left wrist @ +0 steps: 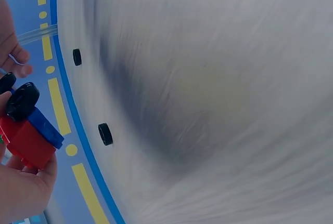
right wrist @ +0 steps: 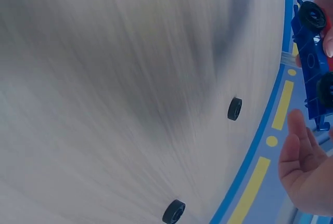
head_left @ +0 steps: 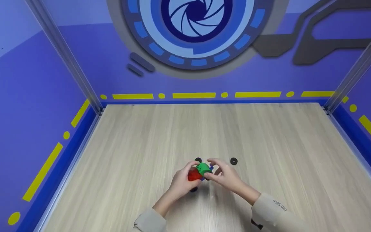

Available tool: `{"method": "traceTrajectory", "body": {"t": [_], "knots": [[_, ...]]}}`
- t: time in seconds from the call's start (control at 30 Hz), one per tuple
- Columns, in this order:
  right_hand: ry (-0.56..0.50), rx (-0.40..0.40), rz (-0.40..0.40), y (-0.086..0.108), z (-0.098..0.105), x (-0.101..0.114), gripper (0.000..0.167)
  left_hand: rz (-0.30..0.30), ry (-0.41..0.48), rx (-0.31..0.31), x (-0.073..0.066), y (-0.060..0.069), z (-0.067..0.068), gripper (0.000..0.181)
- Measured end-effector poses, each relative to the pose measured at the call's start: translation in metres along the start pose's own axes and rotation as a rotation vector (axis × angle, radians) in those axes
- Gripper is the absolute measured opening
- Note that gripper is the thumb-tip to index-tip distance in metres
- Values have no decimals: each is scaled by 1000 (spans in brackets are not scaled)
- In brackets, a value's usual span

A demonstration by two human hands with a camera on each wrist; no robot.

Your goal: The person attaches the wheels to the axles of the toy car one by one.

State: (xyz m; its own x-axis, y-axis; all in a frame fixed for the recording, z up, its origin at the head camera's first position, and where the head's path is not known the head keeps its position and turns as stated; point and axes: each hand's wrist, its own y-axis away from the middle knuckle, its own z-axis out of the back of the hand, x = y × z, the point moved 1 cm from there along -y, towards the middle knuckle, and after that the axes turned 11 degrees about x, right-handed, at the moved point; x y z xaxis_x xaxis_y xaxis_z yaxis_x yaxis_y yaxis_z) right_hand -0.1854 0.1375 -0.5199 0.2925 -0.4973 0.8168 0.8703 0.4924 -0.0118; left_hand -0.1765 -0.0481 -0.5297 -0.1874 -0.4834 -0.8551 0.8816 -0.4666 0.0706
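A toy truck [head_left: 195, 174] is held off the table, tilted, between both hands. It has a red bed [left wrist: 32, 145], a blue chassis [right wrist: 310, 60], a green cab [head_left: 204, 168] and black wheels [left wrist: 23, 102]. My left hand [head_left: 181, 183] grips the red bed with its fingers and thumb around it. My right hand [head_left: 229, 176] is at the cab end, where its thumb touches the lower edge of the green cab. In the right wrist view its other fingers are loosely extended beside the truck, apart from the chassis. The thumb's contact is hidden there.
Two loose black wheels rest on the wooden table [head_left: 134, 154] beyond the hands: one wheel [head_left: 233, 161] to the right, another wheel [head_left: 198, 160] just past the left fingertips. Blue printed walls [head_left: 85, 54] enclose the table at the back and sides.
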Motion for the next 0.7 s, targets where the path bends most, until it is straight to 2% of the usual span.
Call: {"method": "traceTrajectory", "body": {"t": [0.13, 0.27, 0.43, 0.7], "knots": [[-27, 41, 15, 0, 2, 0, 53, -10, -100, -8, -5, 1, -1, 51], [-43, 69, 30, -1, 3, 0, 52, -21, -157, -9, -8, 2, -1, 51], [-36, 77, 35, -2, 3, 0, 51, -37, -197, -5, -10, 2, -2, 51], [-37, 69, 51, -2, 3, -2, 36, -60, -221, -5, -9, 1, -4, 52]]}}
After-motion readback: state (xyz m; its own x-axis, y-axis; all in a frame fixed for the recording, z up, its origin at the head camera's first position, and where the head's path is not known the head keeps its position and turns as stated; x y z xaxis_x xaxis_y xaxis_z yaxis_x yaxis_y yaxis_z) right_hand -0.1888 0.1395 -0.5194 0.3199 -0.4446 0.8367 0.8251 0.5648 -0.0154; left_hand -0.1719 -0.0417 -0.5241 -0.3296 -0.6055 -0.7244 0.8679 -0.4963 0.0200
